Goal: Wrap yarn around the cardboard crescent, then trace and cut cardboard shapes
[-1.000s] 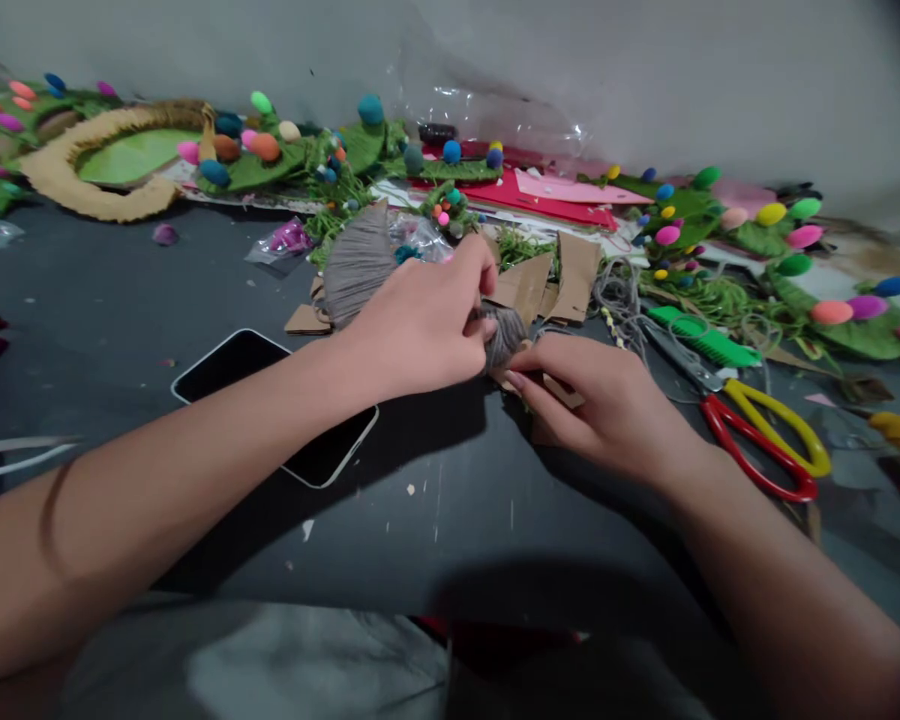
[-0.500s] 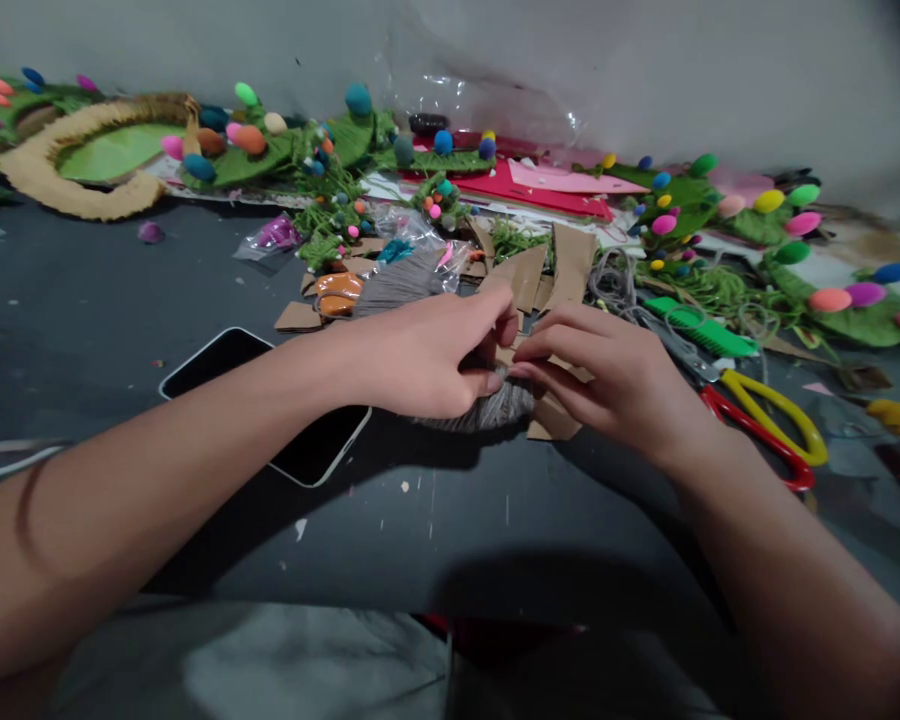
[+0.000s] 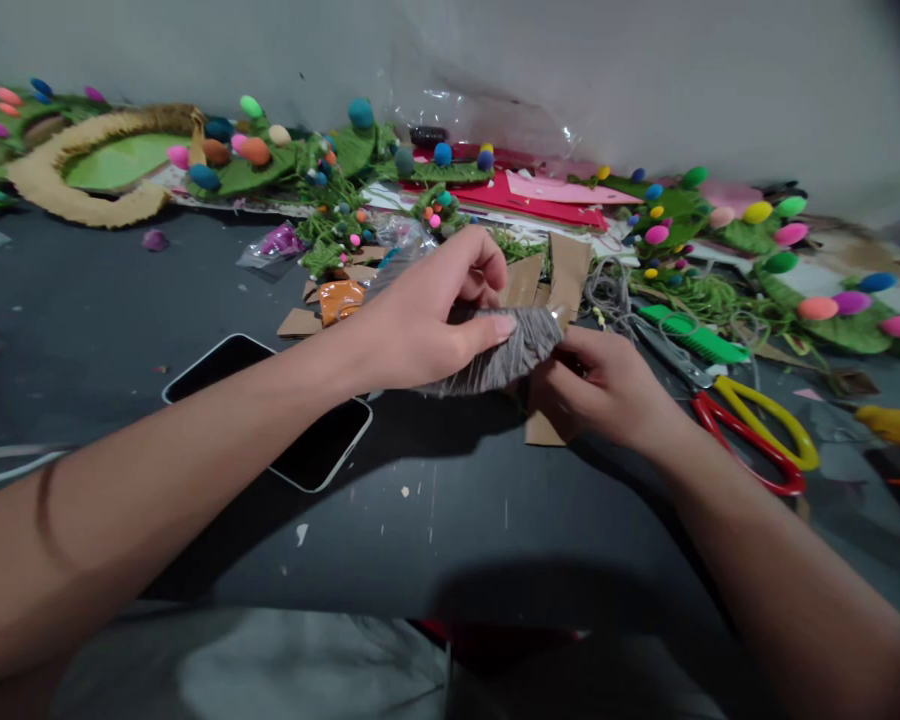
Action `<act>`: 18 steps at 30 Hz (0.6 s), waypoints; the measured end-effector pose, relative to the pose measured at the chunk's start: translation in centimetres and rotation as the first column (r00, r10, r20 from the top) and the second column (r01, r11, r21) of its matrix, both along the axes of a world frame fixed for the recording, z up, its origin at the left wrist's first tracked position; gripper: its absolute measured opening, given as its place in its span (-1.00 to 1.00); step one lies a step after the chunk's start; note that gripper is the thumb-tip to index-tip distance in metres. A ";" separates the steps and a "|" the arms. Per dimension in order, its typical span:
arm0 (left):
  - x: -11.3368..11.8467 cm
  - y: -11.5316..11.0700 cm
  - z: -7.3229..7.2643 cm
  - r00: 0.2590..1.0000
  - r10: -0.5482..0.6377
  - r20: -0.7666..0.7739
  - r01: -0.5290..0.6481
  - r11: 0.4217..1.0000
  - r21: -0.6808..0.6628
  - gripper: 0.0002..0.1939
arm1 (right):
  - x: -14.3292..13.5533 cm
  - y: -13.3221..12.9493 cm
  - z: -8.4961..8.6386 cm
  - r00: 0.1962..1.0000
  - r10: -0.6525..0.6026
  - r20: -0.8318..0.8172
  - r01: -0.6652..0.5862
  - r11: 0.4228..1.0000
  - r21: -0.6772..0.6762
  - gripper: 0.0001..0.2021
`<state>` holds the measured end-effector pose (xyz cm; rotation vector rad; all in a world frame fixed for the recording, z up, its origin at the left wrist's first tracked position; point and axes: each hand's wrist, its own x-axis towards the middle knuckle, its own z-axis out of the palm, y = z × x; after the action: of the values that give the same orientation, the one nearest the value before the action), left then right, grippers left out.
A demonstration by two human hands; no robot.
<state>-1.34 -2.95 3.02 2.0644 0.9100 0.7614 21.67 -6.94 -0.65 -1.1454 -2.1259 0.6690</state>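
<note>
My left hand (image 3: 450, 315) is closed around a piece wrapped in grey yarn (image 3: 514, 350), its thumb pressed on top of the windings. A bit of bare tan cardboard shows at the piece's right end. My right hand (image 3: 600, 375) is at that end, fingers curled in under it; what they pinch is hidden. Behind and below the hands lie cardboard scraps (image 3: 570, 270). A loose tangle of grey yarn (image 3: 607, 290) rests beyond my right hand. Under my left forearm is a phone (image 3: 319, 450) with a dark screen.
Scissors (image 3: 757, 430) with red and yellow handles and a green comb (image 3: 694, 335) lie at the right. A tan wrapped ring shape (image 3: 52, 185) stands back left. Green leaf pieces with coloured balls (image 3: 255, 150) line the wall, beside red paper (image 3: 547, 205).
The wrapped piece has been lifted and turned, so its right end faces up between the hands. My left thumb now lies across it, and my right fingers have slid beneath its end.
</note>
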 end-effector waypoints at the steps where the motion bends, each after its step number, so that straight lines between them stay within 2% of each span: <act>1: 0.0 0.2 -0.2 0.998 0.065 -0.023 -0.064 0.998 0.028 -0.74 | -0.3 -0.2 0.1 0.999 0.021 0.032 -0.021 1.000 0.005 -0.83; 4: 0.0 0.4 -0.5 0.963 0.195 -0.185 -0.178 0.978 0.106 -0.69 | -1.1 -1.0 0.4 0.987 0.055 0.150 -0.060 0.998 0.031 -0.85; 8: 0.1 -0.1 -0.3 0.891 0.197 -0.410 -0.147 0.978 0.150 -0.67 | -1.4 -1.6 0.8 0.947 0.063 0.314 -0.118 0.980 0.160 -0.87; 10: 0.3 -0.5 -0.2 0.872 0.161 -0.463 -0.109 0.985 0.137 -0.67 | -1.2 -1.5 1.0 0.928 0.077 0.365 -0.168 0.960 0.222 -0.86; 13: 0.6 -0.9 -0.1 0.883 0.044 -0.467 -0.023 0.998 0.050 -0.67 | -0.8 -1.0 1.1 0.923 0.121 0.365 -0.228 0.936 0.269 -0.85; 18: 0.6 -0.9 0.0 0.914 -0.148 -0.378 0.112 0.987 -0.118 -0.70 | -0.1 -0.6 1.7 0.959 0.128 0.252 -0.199 0.938 0.283 -0.89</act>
<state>-0.76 -3.88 3.01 2.2046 0.9841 0.2346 21.57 -7.50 1.02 -0.9169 -2.4382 0.2695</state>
